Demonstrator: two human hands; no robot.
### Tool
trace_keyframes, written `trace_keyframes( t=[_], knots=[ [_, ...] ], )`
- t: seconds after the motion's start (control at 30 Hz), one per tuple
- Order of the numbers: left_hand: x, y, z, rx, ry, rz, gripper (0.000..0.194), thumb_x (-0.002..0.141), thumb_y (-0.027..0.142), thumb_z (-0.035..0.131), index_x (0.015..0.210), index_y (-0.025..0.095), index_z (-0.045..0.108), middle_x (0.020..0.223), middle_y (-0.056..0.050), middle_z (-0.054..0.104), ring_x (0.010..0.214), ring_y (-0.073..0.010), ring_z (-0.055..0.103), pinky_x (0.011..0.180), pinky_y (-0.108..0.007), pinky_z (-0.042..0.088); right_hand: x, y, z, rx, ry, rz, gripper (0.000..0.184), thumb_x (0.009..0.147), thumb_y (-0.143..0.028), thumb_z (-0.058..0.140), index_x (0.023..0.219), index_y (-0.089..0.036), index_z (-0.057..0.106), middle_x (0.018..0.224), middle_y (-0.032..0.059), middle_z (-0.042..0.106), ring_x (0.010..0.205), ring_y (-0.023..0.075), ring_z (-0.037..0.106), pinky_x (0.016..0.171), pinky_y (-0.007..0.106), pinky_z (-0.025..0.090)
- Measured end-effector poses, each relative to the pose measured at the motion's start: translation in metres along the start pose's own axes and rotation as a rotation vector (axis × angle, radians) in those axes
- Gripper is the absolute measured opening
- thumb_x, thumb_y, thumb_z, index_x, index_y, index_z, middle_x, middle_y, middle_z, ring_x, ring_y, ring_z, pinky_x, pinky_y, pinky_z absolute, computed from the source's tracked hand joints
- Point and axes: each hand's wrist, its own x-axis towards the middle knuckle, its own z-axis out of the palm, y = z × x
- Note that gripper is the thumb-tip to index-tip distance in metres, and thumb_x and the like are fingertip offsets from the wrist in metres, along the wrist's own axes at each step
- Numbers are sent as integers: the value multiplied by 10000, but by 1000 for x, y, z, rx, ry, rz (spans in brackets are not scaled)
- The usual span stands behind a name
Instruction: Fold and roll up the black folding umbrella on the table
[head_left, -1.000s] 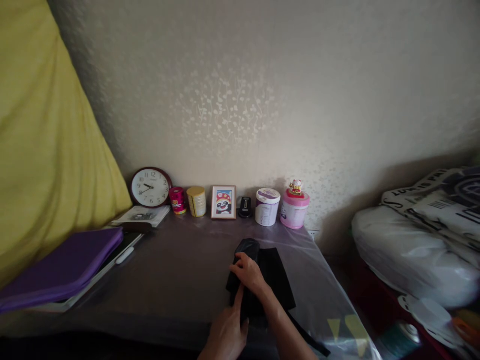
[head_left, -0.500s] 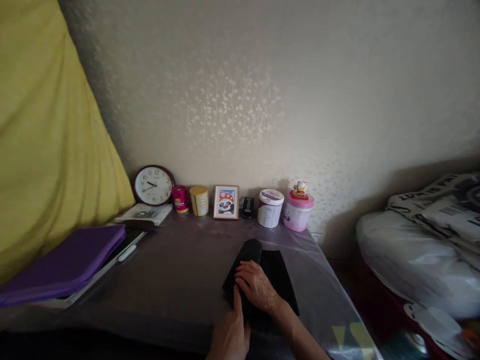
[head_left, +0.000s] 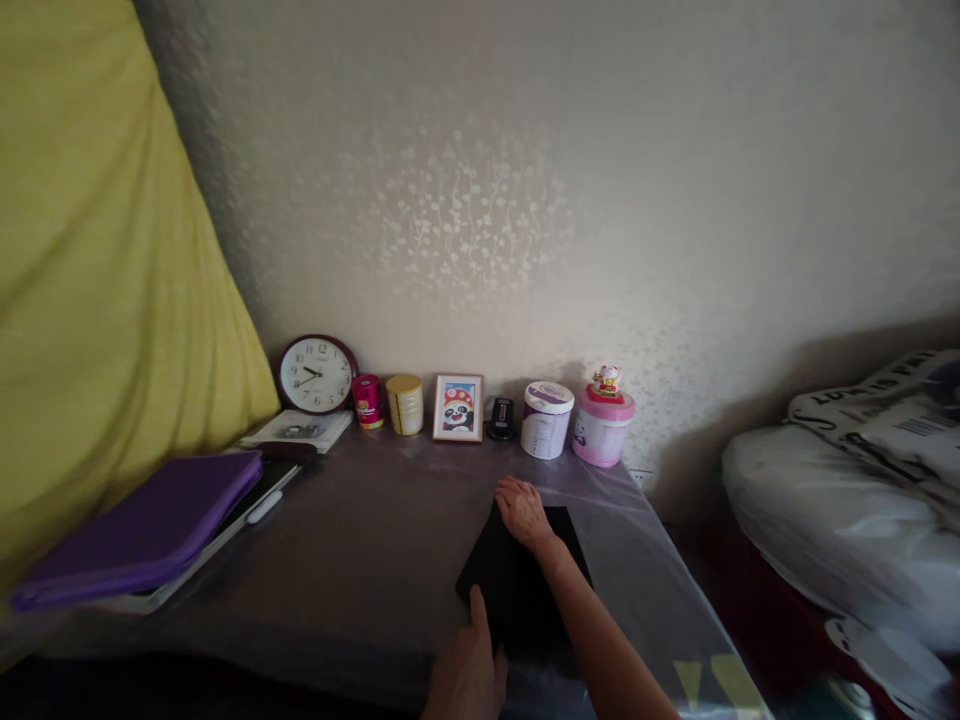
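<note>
A black folded piece of cloth (head_left: 510, 590) lies on the table toward the right of its near half. My right hand (head_left: 523, 512) rests on the far edge of the cloth, fingers side by side and slightly bent over it. The right forearm crosses the cloth's right part and hides some of it. Close to the cloth's near left side is my left hand (head_left: 466, 668), its index finger stretched forward onto the cloth and its thumb apart. The left hand's other fingers are mostly out of sight.
Along the wall stand a clock (head_left: 318, 375), a pink tin (head_left: 368, 402), a yellow-lidded can (head_left: 406, 405), a panda picture frame (head_left: 458, 408), a small black object (head_left: 501, 419) and two tubs, white (head_left: 547, 422) and pink (head_left: 602, 428). A purple folder (head_left: 142, 525) lies left.
My right hand has slid forward and slightly right to the cloth's far edge. The raised fold there now looks flattened. My left hand stays near the same spot; the view has shifted slightly.
</note>
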Motion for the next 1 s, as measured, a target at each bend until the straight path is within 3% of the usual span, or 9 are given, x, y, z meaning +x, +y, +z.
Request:
trace_keyframes(
  t=[0.13,0.27,0.43,0.6,0.77,1.0],
  knots=[
    [-2,1,-1,5,-4,5,644,835,217,357,1377,23,66,1021,-169,617,921,-226,585,759,-298,400,-14,19,-10,-34,127,120,332,842,-246,411,1125,-123,533,1169,116,554,1089,212,475,937,334,325],
    [-3,-1,-1,-7,25,41,645,837,224,359,1373,11,71,1032,-169,610,931,-214,579,762,-278,394,-51,46,-29,-75,254,300,335,829,-264,409,1095,-100,527,1090,140,575,1039,225,500,910,331,354],
    [-6,-1,-1,-14,34,52,642,846,248,340,1372,6,63,976,-153,627,872,-202,592,703,-263,397,-97,53,-46,40,213,479,323,820,-363,393,994,-158,571,956,96,615,868,207,579,792,306,415],
    [-7,1,-2,22,48,28,635,848,243,355,1372,10,82,989,-155,624,887,-209,592,714,-269,399,-120,33,-52,58,88,510,337,817,-374,374,1014,-195,581,942,73,647,877,208,595,742,288,416],
    [-6,2,-1,36,50,13,645,852,257,376,1373,16,83,999,-148,626,895,-198,593,706,-248,394,-129,21,-54,-6,-10,547,409,809,-380,401,1112,-141,536,978,128,649,922,263,594,765,333,412],
    [-3,0,1,13,57,32,641,850,262,365,1372,17,85,963,-144,640,863,-201,606,672,-246,388,-105,14,-57,429,132,434,322,736,-381,497,962,-181,606,902,66,659,877,240,594,750,312,435]
  ],
)
